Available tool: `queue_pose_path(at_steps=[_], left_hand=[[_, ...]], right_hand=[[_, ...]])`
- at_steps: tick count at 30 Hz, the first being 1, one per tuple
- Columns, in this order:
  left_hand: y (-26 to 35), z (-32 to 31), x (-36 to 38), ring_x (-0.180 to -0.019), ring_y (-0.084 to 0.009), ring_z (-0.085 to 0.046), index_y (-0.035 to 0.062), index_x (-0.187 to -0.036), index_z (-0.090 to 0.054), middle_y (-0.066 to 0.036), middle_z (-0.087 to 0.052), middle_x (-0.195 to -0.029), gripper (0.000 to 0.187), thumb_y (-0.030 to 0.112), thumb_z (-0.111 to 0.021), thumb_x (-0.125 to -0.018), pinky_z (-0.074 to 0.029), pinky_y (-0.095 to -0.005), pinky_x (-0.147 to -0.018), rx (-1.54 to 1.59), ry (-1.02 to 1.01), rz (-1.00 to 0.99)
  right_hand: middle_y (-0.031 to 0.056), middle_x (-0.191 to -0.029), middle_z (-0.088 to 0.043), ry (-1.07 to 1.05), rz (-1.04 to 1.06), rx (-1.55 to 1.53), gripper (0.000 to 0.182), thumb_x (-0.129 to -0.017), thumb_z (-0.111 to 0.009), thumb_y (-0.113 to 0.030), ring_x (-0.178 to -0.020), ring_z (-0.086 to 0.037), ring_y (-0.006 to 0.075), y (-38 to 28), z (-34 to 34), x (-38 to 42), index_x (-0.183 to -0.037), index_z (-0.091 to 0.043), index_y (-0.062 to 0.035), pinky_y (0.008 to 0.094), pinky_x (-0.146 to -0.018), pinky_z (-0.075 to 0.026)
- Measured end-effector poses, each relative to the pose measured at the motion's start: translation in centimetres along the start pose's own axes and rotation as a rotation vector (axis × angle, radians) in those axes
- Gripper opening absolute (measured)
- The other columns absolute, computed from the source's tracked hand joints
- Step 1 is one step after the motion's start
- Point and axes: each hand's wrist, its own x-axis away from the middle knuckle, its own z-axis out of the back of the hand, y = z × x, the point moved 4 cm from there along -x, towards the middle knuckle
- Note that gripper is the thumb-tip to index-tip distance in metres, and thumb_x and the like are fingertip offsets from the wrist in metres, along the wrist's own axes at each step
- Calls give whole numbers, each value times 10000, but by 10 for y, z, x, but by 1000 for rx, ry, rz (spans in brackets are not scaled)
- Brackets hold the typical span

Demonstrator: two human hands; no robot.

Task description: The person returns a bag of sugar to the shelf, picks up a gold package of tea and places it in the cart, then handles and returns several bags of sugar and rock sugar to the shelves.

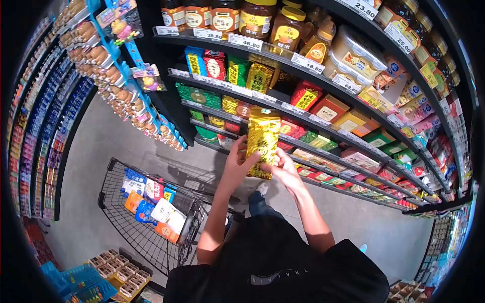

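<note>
A shiny gold foil packet (262, 134) with dark lettering, like the packaged tea on the shelf, is held upright between both my hands in front of the shelves. My left hand (239, 160) is closed on its left side, the thumb across the front. On the lower right side, my right hand (283, 165) grips it with the thumb on the front. The fingers behind the packet are partly hidden. Similar gold packets (259, 77) stand on the shelf beyond, beside green packets (237, 69) and red packets (214, 64).
A black wire shopping cart (132, 227) stands at my left, holding several packages, among them a white pack (169, 214). Jars (254, 19) line the upper shelf. A rack of hanging goods (121, 96) juts out at the shelf end. Boxed goods (121, 270) sit at lower left.
</note>
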Motion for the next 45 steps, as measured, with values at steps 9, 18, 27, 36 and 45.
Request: queue_pose_path(at_steps=[9, 18, 27, 36, 45], left_hand=[[-20, -14, -20, -1150, -178, -518, 34, -1415, -379, -83, -476, -1338, 589, 55, -645, -890, -490, -320, -919, 48, -295, 102], [-38, -25, -50, -1266, -223, -458, 21, -1389, -423, -128, -442, -1395, 557, 62, -644, -879, -383, -338, -1043, -34, -255, -75], [-96, 2, -8, -1191, -342, -516, -27, -1273, -507, -214, -537, -1274, 419, 184, -598, -922, -382, -379, -1017, -388, 0, -92], [-122, 0, 39, -1125, -375, -543, 29, -1199, -558, -180, -577, -1191, 353, 213, -607, -903, -440, -394, -949, -646, -137, -114], [-122, 3, 44, -1089, -386, -553, 29, -1205, -545, -175, -578, -1179, 368, 226, -575, -896, -462, -444, -900, -703, -141, -159]], right_hand=[[53, -1229, -619, 90, -82, -64, 595, -845, -720, -122, -1108, -589, 134, 6, 42, -12, -1361, -430, -49, 294, -979, -433], [62, -1065, -624, 262, 131, 176, 508, -783, -764, -53, -954, -577, 113, -1, 79, -54, -1199, -480, 10, 271, -856, -469], [226, -1198, -610, 599, 374, 659, 795, -780, -759, -293, -1109, -600, 330, -52, 95, -134, -1361, -339, 51, 397, -966, -439], [295, -1032, -532, 826, 517, 1036, 496, -823, -727, -238, -1016, -523, 435, -69, 94, -177, -1055, -428, 81, 460, -905, -413], [359, -1125, -504, 677, 425, 1034, 463, -852, -662, -163, -1099, -493, 484, -43, 114, -203, -1126, -393, 96, 493, -943, -398]])
